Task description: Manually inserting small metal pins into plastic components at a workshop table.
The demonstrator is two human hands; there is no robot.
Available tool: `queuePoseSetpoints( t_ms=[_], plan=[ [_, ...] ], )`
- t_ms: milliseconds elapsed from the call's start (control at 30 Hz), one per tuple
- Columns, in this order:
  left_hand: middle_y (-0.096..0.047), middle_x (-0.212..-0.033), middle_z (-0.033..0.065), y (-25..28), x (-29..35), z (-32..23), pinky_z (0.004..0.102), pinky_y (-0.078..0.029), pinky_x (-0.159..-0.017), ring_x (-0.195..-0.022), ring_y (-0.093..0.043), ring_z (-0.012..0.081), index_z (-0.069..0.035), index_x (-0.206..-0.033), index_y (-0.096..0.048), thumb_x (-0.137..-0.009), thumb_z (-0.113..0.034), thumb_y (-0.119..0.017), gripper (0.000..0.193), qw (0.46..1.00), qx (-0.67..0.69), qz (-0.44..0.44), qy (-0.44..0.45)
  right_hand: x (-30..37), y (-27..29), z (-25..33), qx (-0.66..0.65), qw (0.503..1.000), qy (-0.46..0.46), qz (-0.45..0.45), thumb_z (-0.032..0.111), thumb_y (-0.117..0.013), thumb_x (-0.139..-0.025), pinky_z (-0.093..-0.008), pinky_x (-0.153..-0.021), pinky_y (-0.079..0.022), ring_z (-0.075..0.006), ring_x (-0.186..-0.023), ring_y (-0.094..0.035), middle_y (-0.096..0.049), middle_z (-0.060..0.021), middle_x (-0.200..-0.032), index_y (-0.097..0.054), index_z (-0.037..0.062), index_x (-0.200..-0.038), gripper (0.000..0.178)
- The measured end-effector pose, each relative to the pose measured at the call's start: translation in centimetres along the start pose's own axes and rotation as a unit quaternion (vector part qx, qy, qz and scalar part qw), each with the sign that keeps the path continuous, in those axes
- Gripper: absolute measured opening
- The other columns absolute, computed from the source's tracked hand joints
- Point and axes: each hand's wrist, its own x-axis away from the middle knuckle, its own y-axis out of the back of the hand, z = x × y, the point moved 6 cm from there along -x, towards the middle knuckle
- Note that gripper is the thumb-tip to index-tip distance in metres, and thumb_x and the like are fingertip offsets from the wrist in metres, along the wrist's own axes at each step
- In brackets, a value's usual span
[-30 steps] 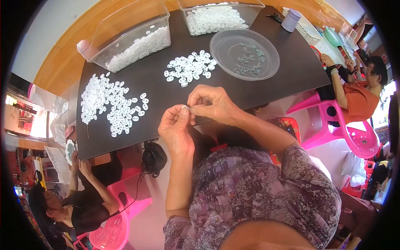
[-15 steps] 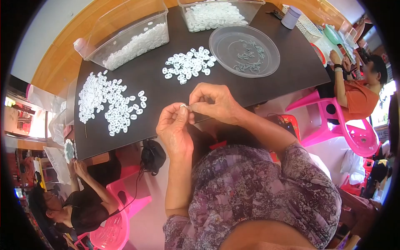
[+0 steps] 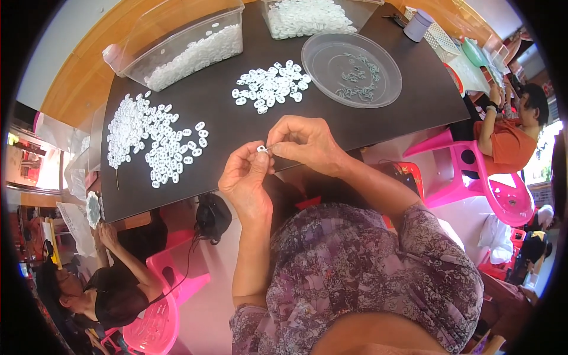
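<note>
Just past the table's near edge, my left hand (image 3: 248,183) pinches a small white plastic piece (image 3: 262,149) between thumb and fingers. My right hand (image 3: 310,142) meets it there, its thumb and forefinger closed tightly at the piece's right side. Whatever those fingertips hold is too small to make out. Beyond my hands lies a loose pile of white oval pieces with two holes (image 3: 272,86). To its right, a round clear plastic dish (image 3: 316,83) holds several thin grey-green bits (image 3: 361,93). More white oval pieces (image 3: 165,151) spread over the table's left part.
Two clear bins, one at the back left (image 3: 133,71) and another at the back (image 3: 355,18), hold white pieces on the dark table (image 3: 219,139). A lilac jar (image 3: 418,25) stands back right. Co-workers sit left (image 3: 118,290) and right (image 3: 509,139) on pink chairs.
The view has shifted slightly. My fingertips have turned a little, and more of the white piece shows between them. Both hands stay together in nearly the same place.
</note>
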Motion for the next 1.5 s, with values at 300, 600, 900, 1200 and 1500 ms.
queuePoseSetpoints(
  t_ms=[300,600,900,1200,1500],
  plan=[
    [-0.059,-0.072,0.0034,0.1,0.3,0.0,0.0208,-0.045,-0.053,-0.06,-0.055,0.0101,0.004,-0.091,-0.062,-0.079,0.003,-0.065,0.013,0.999,-0.027,-0.005,-0.04,0.2,-0.2,-0.5,0.024,1.0,-0.007,-0.006,-0.002,-0.058,-0.082,-0.0233,-0.072,-0.045,-0.0085,-0.084,-0.054,-0.057,-0.0038,-0.091,-0.057,-0.0008,-0.084,0.002],
    [-0.059,-0.072,0.0027,0.1,0.6,-0.2,0.0201,-0.044,-0.052,-0.06,-0.054,0.0087,0.004,-0.09,-0.063,-0.079,0.002,-0.065,0.012,0.998,-0.038,-0.006,-0.052,0.2,-0.5,-0.9,0.013,1.0,-0.008,-0.004,0.0,-0.058,-0.082,-0.024,-0.073,-0.045,-0.008,-0.084,-0.053,-0.056,-0.003,-0.091,-0.057,-0.0006,-0.083,0.002],
    [-0.058,-0.072,0.0018,0.4,0.6,-0.3,0.0192,-0.043,-0.052,-0.06,-0.052,0.0072,0.005,-0.09,-0.063,-0.08,0.003,-0.064,0.01,0.995,-0.056,-0.004,-0.077,0.2,-0.9,-0.8,0.042,0.999,-0.01,0.001,-0.001,-0.056,-0.083,-0.0238,-0.073,-0.045,-0.0075,-0.082,-0.053,-0.056,-0.0019,-0.089,-0.057,-0.0001,-0.085,0.002],
    [-0.058,-0.072,0.002,0.6,0.6,-0.6,0.0194,-0.044,-0.052,-0.06,-0.053,0.0077,0.004,-0.09,-0.063,-0.079,0.004,-0.064,0.011,0.996,-0.045,-0.013,-0.073,0.2,-1.1,-1.1,0.011,1.0,-0.021,-0.008,0.0,-0.058,-0.084,-0.0246,-0.074,-0.046,-0.0086,-0.082,-0.055,-0.058,-0.0038,-0.089,-0.057,-0.0015,-0.09,0.006],
    [-0.059,-0.071,0.0023,0.8,0.5,-0.4,0.0189,-0.043,-0.053,-0.06,-0.052,0.0072,0.004,-0.09,-0.063,-0.079,0.004,-0.063,0.011,0.993,-0.071,-0.008,-0.091,0.2,-1.0,-1.6,0.019,0.999,-0.026,-0.009,0.0,-0.058,-0.084,-0.0227,-0.073,-0.044,-0.007,-0.083,-0.053,-0.057,-0.0014,-0.091,-0.06,-0.0003,-0.088,0.005]
  ],
)
